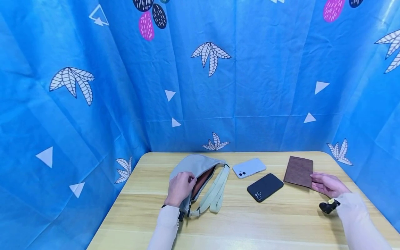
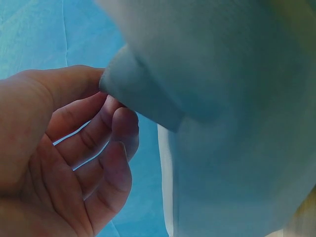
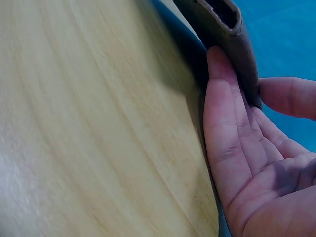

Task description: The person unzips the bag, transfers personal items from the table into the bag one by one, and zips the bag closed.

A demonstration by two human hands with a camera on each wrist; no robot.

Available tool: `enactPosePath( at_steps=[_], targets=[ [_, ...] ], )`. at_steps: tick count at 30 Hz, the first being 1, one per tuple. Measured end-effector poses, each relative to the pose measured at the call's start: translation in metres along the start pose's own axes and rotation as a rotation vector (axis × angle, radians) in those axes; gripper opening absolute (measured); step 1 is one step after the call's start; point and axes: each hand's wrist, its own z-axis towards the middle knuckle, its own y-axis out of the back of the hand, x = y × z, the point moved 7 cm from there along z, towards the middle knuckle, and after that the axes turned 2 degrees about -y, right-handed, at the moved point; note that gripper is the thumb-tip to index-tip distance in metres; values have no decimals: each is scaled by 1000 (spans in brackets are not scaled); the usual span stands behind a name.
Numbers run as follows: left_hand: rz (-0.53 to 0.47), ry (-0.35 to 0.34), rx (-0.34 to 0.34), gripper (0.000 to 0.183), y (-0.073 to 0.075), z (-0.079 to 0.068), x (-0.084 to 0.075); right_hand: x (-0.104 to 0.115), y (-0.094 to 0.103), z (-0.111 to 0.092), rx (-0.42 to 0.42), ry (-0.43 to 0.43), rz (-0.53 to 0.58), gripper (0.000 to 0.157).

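A grey waist bag (image 1: 192,163) lies at the table's left side, its zipped mouth gaping and showing a brown lining. My left hand (image 1: 181,187) pinches the edge of that mouth; in the left wrist view, thumb and fingertips meet on a fold of the grey fabric (image 2: 237,123). Over at the right, my right hand (image 1: 329,184) holds a brown leather wallet (image 1: 299,171) by its right edge. The right wrist view shows the thumb on one face of the wallet (image 3: 229,49) and the fingers beneath it, its near side tipped up from the table.
A pale phone (image 1: 250,168) and a black phone (image 1: 265,187) lie between bag and wallet, both camera side up. The bag's light green strap (image 1: 215,192) trails on the wooden table (image 1: 243,225) beside it. Blue patterned curtain (image 1: 262,86) encloses the back and sides.
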Motion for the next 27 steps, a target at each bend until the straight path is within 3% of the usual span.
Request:
enactPosePath(
  at_steps=[16, 27],
  targets=[
    [-8, 3, 3, 9, -1, -1, 0, -2, -5, -2, -49, -8, 39, 40],
    [-7, 1, 5, 9, -2, -1, 0, -3, -9, -2, -15, 13, 85, 40]
  ],
)
